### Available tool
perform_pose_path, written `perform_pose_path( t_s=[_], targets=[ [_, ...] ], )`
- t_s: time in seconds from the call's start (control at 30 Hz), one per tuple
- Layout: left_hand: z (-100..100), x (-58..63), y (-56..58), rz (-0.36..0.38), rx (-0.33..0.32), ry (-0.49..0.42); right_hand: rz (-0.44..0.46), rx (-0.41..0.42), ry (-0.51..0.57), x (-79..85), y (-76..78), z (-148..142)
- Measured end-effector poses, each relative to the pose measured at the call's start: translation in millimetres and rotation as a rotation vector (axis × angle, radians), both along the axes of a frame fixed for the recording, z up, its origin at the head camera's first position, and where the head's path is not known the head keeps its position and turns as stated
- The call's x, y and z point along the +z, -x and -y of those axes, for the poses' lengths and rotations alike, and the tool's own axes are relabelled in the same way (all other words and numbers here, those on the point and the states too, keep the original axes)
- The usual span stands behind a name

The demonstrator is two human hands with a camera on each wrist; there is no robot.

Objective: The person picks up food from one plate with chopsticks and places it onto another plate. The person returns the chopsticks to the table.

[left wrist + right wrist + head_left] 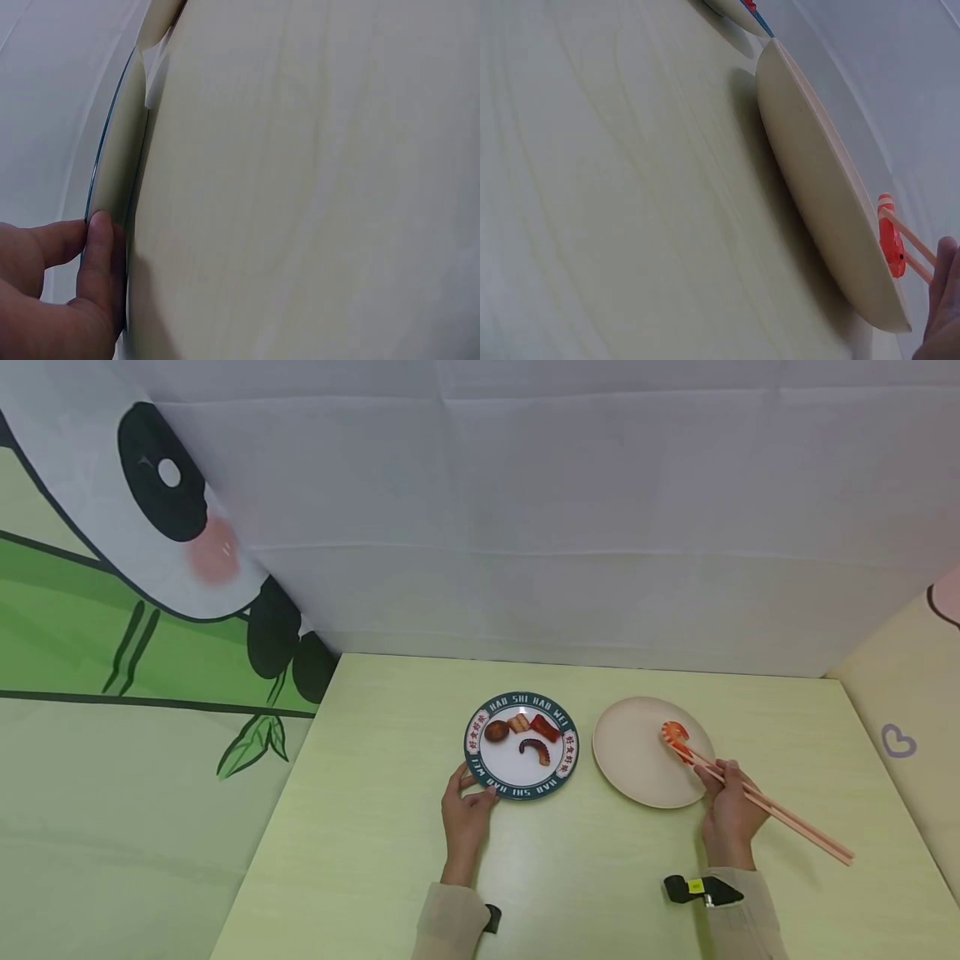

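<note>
Shrimp [678,737]: at tips of chopsticks [813,831], over right side of beige plate [633,756] | ahead-left of right hand [731,810], the nearer; its fingers grip chopsticks | left hand [467,821] pinches edge of green-rimmed plate [506,770]

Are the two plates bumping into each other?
Apart: the head view shows a strip of tabletop between the green-rimmed plate and the beige plate.
</note>
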State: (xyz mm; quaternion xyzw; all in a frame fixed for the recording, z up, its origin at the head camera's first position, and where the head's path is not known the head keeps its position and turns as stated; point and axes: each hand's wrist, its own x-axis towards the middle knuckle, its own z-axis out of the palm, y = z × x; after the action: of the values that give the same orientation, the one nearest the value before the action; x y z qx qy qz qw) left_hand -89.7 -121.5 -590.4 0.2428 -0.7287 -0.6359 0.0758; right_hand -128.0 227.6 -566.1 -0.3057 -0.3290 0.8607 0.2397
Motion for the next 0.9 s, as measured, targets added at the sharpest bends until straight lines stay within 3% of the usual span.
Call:
perform_pose_path(
  t_s=[0.27, 0.53, 0.9],
  targets=[
    [0.6, 0.1, -0.9, -0.013, -0.004, 0.002, -0.018, 0.008, -0.023, 0.2, -2.2, -1.4],
    [0.2, 0.9, 0.5, 0.014, 0.002, 0.001, 0.057, 0.023, -0.075, -6.3, -0.5, -4.6],
    [0.1, 3.9, -0.3, -0.017, 0.005, -0.005, 0.080, 0.013, -0.084, -7.7, -1.5, -5.4]
  ],
)
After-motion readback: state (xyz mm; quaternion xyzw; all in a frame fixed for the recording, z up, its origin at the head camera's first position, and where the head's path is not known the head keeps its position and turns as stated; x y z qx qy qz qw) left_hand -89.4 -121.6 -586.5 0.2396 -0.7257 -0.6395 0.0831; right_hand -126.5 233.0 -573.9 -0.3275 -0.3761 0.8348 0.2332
